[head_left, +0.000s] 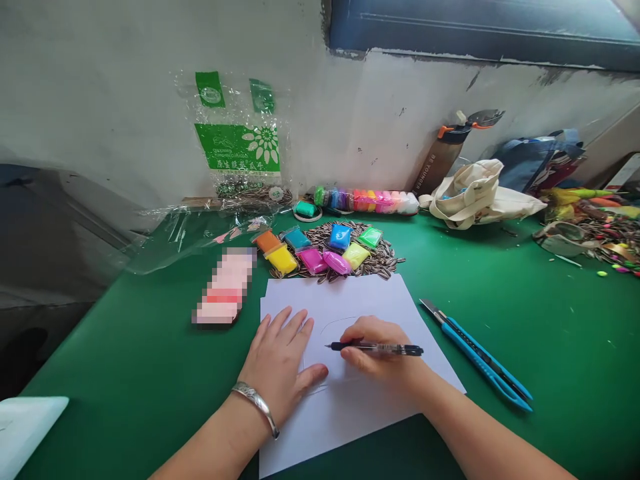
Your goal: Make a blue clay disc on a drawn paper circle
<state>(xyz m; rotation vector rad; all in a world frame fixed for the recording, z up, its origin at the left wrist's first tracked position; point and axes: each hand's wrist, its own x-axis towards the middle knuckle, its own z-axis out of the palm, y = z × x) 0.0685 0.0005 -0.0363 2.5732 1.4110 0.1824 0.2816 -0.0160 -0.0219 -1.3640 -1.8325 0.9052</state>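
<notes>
White paper [350, 420] lies on the green table, bearing a few thin drawn lines, one of them curved. My left hand [280, 360] rests flat on its left side, fingers spread, a silver bangle at the wrist. In my right hand [383, 353], a black pen [380, 348] is gripped between thumb and fingers. Its tip points left, just over the sheet; whether it touches cannot be made out. Beyond the top edge of the paper, small coloured clay packets [313, 260] lie on a heap of sunflower seeds [390, 257].
A blue utility knife [485, 363] with its blade out lies right of the paper. Left is a blurred-out phone-like object [225, 287]. Along the wall are a clear seed bag [240, 147], more clay packs [370, 200], a brown bottle [440, 157] and a cream cloth bag [470, 193].
</notes>
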